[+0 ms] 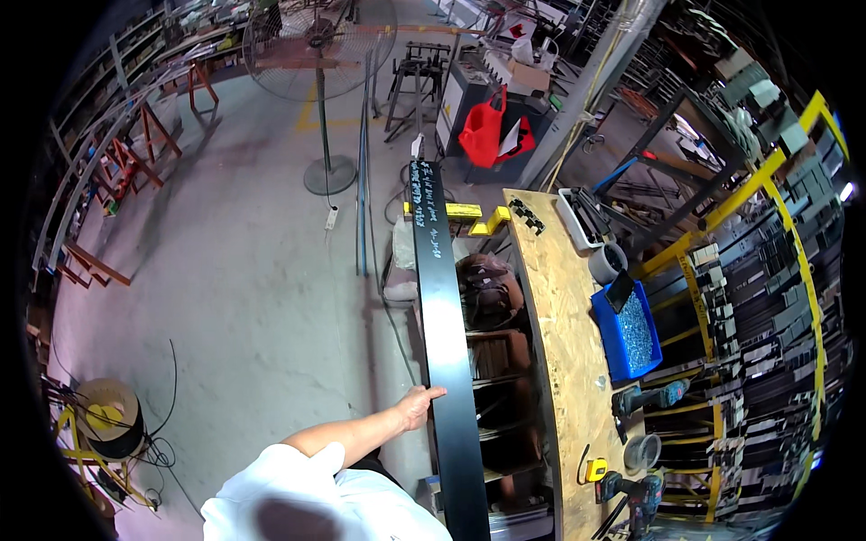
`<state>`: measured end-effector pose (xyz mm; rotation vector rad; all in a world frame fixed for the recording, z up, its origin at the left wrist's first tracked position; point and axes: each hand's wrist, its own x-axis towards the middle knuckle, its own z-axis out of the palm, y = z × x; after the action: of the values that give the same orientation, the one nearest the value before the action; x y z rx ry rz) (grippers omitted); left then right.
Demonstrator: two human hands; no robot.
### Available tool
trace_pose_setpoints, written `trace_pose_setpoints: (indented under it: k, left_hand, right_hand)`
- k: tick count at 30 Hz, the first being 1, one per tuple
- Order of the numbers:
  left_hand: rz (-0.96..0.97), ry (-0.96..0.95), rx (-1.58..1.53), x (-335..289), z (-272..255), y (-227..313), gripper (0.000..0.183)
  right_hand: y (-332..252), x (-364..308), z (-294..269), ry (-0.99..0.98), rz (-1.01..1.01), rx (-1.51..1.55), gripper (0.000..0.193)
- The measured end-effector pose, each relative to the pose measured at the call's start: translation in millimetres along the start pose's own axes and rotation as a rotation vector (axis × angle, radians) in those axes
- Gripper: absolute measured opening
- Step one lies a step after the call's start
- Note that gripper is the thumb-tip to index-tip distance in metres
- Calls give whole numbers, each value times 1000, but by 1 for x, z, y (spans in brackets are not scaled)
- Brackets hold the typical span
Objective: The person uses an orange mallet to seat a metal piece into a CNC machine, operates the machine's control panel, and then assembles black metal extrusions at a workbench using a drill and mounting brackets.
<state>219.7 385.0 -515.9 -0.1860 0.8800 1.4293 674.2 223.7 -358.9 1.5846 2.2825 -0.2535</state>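
A long black metal beam (442,316) runs away from me, left of the wooden workbench. White handwriting marks its far part. My left hand (418,408) is at the beam's left edge, with one digit laid over the top face and the other fingers curled down along the side, partly hidden. A yellow support arm (463,211) shows beside the beam near its far end; whether the beam rests on it is hard to tell. My right hand is out of sight.
Right of the beam, the workbench (555,307) carries a blue bin (639,335) of small metal parts, two cordless drills (645,491), a yellow tape measure (596,469) and black brackets (527,216). A standing fan (329,173) and a red bag (484,131) are farther off. Cables cross the floor.
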Motion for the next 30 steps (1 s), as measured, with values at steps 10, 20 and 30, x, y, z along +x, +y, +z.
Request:
trace_pose_setpoints:
  k: [10,20,30]
  left_hand:
    - [11,-4,-87,-38,0,-30,25]
    - [34,-311,-274,-33,3,-34,38]
    - [23,-20,60,-1,-20,-76,65]
  right_hand:
    - [-14,40,-53,-11,-98,114,83]
    - [-23,35,-78,-31,-93,412,73]
    - [62,61,-23,-478,243,1326,72]
